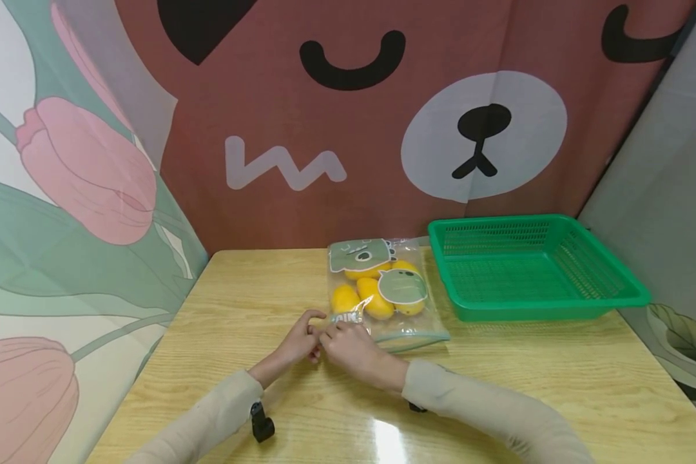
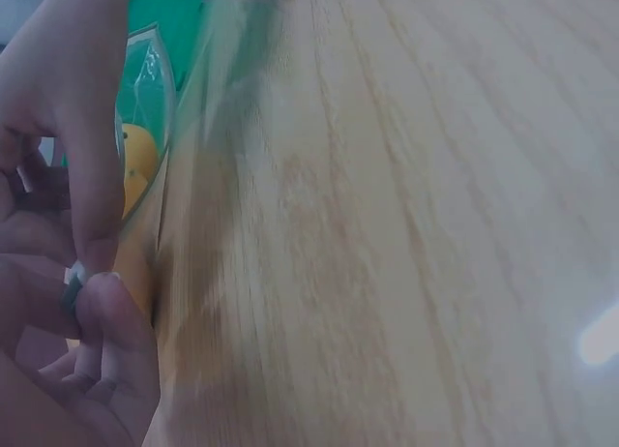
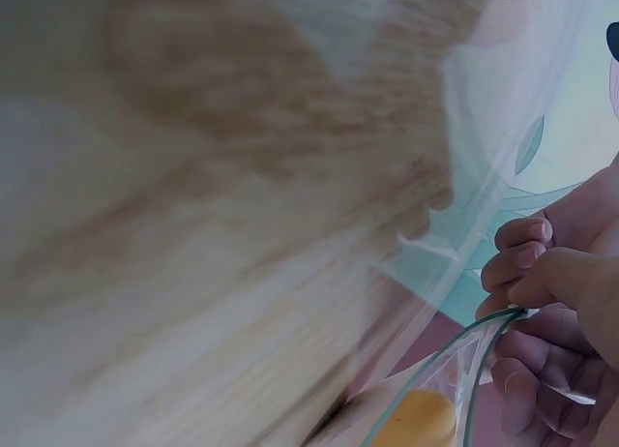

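Note:
A clear zip bag [image 1: 432,320] with green cartoon prints lies on the table, holding several yellow oval fruits [image 1: 376,299]. Its teal zip strip [image 1: 420,338] faces me, and the mouth gapes a little in the right wrist view. Both hands meet at the strip's left end. There, my right hand [image 1: 350,348] pinches the bag's corner between thumb and fingers. My left hand [image 1: 300,338] pinches the same corner from the left, a small green bit of strip showing between the fingertips in the left wrist view. The right hand partly covers the bag's near left edge.
A green plastic basket [image 1: 539,309] with slotted walls stands right of the bag. The wooden table [image 1: 255,283] ends at a brown curtain [image 1: 301,219] with a bear print. Dark wrist mounts [image 1: 261,422] hang under the sleeves.

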Demonstrator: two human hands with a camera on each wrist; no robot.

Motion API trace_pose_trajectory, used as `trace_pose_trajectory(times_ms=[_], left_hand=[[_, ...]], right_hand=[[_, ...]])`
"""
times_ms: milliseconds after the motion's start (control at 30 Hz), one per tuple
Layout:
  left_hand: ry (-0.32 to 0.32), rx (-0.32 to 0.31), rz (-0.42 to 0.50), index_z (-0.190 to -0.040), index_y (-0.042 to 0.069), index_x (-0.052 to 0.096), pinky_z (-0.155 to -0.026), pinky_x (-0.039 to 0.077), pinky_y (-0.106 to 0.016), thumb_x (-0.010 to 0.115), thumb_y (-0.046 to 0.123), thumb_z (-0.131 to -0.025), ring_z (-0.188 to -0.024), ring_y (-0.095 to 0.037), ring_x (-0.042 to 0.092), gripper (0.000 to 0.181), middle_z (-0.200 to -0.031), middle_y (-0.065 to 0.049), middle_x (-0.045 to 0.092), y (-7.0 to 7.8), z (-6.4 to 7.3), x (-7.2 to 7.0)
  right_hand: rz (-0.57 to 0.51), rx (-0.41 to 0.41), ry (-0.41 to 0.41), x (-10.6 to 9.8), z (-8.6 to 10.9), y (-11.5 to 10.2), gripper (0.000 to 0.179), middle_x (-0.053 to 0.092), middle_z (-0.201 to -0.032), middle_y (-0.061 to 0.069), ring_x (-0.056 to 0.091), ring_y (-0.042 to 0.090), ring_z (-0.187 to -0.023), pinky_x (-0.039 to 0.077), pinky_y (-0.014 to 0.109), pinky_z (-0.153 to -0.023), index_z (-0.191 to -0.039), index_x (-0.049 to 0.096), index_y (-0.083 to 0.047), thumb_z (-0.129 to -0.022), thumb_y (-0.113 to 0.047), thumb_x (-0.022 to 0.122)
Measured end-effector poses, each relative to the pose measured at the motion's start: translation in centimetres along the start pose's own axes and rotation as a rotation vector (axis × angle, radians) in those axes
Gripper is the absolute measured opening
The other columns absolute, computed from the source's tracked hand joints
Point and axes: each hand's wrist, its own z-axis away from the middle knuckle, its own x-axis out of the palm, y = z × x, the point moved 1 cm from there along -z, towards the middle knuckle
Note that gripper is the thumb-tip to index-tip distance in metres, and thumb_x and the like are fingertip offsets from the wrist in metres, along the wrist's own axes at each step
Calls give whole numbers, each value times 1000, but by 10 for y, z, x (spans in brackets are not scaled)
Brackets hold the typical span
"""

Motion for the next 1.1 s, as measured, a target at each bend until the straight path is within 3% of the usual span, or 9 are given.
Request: trace_pose_trajectory(times_ms=[300,600,867,1100], left_hand=[[18,2,-5,-133,-1,44,-43,44,-23,50,-7,-93,-50,-14,50,41,-72,-7,49,1,1,2],[-8,18,-52,-136,0,42,-45,39,-26,48,0,-99,-53,-17,44,37,-72,-6,47,3,3,-1],[-33,71,-54,-132,-3,40,-44,41,-23,46,1,-99,-52,-14,45,34,-70,-6,47,1,4,-4],[-7,17,-60,-134,1,43,-46,41,-25,48,2,-100,-55,-16,45,35,-73,-6,47,1,3,-3]], right_hand=[[-2,6,-4,3,0,-1,11,68,-79,-7,62,9,-68,52,21,-57,-88,74,-16,-81,-24,76],[4,13,-11,6,4,2,6,64,-72,-7,60,8,-64,49,20,-49,-78,70,-15,-79,-18,75],[-4,21,-17,4,7,5,9,68,-79,-4,63,11,-68,49,22,-50,-84,72,-14,-80,-20,77],[-36,27,-66,4,11,6,9,67,-79,-4,60,10,-65,47,22,-49,-82,72,-13,-78,-18,79]])
